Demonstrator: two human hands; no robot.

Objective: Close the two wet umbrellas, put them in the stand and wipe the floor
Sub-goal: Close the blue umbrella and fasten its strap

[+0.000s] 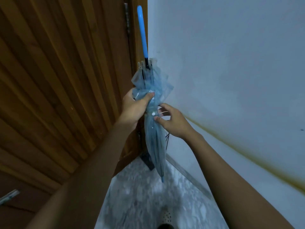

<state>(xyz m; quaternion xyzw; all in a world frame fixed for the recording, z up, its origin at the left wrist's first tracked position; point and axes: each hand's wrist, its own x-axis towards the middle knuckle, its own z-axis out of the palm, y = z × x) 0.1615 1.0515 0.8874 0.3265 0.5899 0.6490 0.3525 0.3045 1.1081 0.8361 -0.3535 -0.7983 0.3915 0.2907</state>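
A folded translucent blue umbrella [154, 142] hangs upright in front of me, its bright blue handle [142, 32] pointing up and its blue tip near the floor. My left hand [135, 106] grips the bunched canopy around its upper middle. Just below, my right hand [171, 120] pinches the umbrella's closing strap beside a small white snap button [153, 113]. A second umbrella and a wiping cloth are not in view.
A ribbed wooden door [57, 80] fills the left side. To the right a pale wall [231, 63] carries a brownish stain line. A dark object [148, 161] stands in the corner behind the umbrella. Grey marbled floor [148, 195] lies below, with a small drain.
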